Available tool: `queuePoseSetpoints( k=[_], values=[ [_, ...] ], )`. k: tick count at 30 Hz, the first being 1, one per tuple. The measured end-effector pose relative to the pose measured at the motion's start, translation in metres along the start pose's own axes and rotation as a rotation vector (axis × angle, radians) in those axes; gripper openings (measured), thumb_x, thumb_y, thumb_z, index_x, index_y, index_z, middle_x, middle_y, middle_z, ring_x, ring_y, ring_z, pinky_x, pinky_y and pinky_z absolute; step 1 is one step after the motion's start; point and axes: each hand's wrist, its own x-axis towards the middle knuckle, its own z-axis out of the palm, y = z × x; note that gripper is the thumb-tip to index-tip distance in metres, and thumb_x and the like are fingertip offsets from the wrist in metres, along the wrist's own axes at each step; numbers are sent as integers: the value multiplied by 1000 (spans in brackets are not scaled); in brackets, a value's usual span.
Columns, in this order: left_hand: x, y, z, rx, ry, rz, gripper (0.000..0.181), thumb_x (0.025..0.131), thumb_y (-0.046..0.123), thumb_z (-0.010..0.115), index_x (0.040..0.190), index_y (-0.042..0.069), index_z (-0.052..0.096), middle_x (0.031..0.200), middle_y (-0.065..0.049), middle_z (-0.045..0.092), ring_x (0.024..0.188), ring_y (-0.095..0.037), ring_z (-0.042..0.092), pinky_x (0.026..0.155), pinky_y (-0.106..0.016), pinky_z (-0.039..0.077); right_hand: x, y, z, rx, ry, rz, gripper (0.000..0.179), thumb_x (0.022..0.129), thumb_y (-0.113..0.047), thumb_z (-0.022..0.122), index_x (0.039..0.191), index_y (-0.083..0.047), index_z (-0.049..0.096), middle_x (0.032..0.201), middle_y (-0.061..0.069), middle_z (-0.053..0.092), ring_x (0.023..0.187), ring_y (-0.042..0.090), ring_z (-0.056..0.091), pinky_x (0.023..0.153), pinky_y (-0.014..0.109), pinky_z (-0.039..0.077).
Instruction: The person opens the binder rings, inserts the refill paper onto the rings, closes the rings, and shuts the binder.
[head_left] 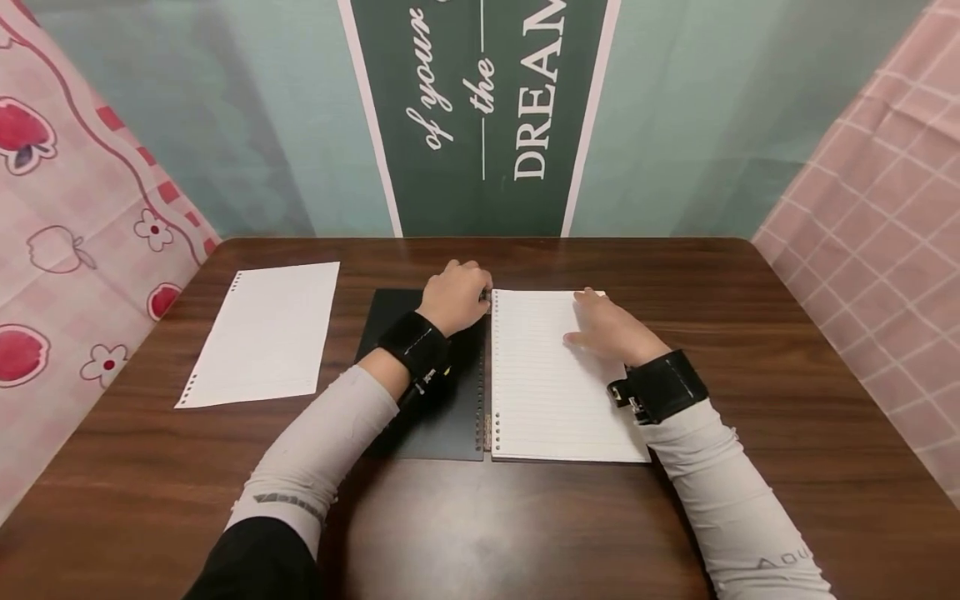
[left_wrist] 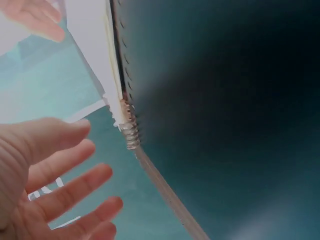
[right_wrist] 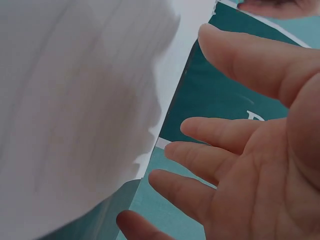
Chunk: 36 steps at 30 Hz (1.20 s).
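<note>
A ring-bound notebook lies spread on the table, its dark cover (head_left: pixel 435 417) to the left and a stack of lined, hole-punched paper (head_left: pixel 555 400) to the right. My left hand (head_left: pixel 453 298) is at the top of the spine, near the upper rings (left_wrist: pixel 131 132). In the left wrist view its fingers are loosely spread with nothing between them. Over the upper right part of the lined paper is my right hand (head_left: pixel 618 329), thumb and fingers apart and holding nothing. Whether its fingertips touch the paper, I cannot tell.
A loose white sheet (head_left: pixel 262 333) with punched holes along its left edge lies on the brown wooden table (head_left: pixel 465 525), left of the notebook. Beyond the far table edge hangs a green and teal cloth (head_left: pixel 480 200). Pink patterned cloths (head_left: pixel 900 250) flank both sides.
</note>
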Motion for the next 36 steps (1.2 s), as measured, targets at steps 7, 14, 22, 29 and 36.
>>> queuePoseSetpoints(
  k=[7,14,22,29,36],
  values=[
    [11,8,9,83,-69,27,25,96,10,61,117,14,72,116,-6,67,112,-30,56,83,-46,52,1,0,3,-66,-9,-69,74,99,-22,59,150,16,21,157,38,17,148,51,15,120,57,17],
    [13,11,9,72,-91,50,18,96,14,64,111,14,73,116,-6,67,112,-31,55,85,-47,50,2,0,6,-91,-29,-70,73,99,-21,58,150,15,22,156,37,21,148,50,17,120,57,17],
    [16,11,9,22,-153,25,19,97,13,60,111,14,74,121,-6,67,115,-30,54,90,-48,49,0,0,8,-82,-30,-82,72,99,-21,58,151,14,22,157,36,22,149,48,17,121,56,17],
    [19,13,9,22,-186,36,23,99,10,55,111,14,74,124,-5,67,116,-29,54,89,-45,49,-1,-1,4,-102,-50,-50,70,99,-24,58,150,12,26,157,38,18,146,54,18,118,60,20],
    [7,16,3,58,-181,72,23,100,17,58,117,14,72,125,-6,64,122,-30,49,89,-48,47,0,1,5,-81,-64,-43,70,100,-25,57,151,11,26,158,37,17,147,54,16,119,60,19]
  ],
)
